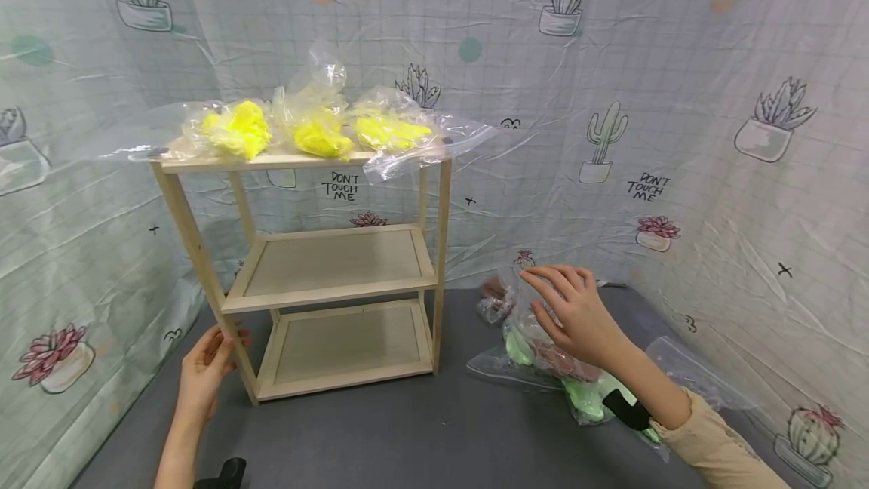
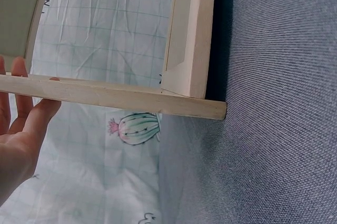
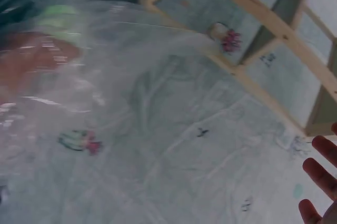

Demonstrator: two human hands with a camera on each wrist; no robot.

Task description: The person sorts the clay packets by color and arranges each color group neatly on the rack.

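A light wooden three-tier shelf (image 1: 333, 296) stands at the left in the head view. My left hand (image 1: 204, 368) holds its front left post (image 2: 110, 97), thumb and fingers on either side of the wood in the left wrist view. On the top tier lie clear plastic bags with bright yellow lumps (image 1: 322, 138). My right hand (image 1: 573, 315) is in the air with fingers spread, holding nothing. Beneath and beside it is a heap of clear bags with pale green (image 1: 587, 401) and reddish-brown contents (image 1: 566, 362), blurred in the right wrist view.
A smaller bag with something brown (image 1: 495, 299) lies at the back of the heap. Dark grey cloth (image 1: 380, 436) covers the surface. Cactus-print sheeting (image 1: 516, 195) hangs behind and at both sides. Black straps (image 1: 627, 410) show by the wrists.
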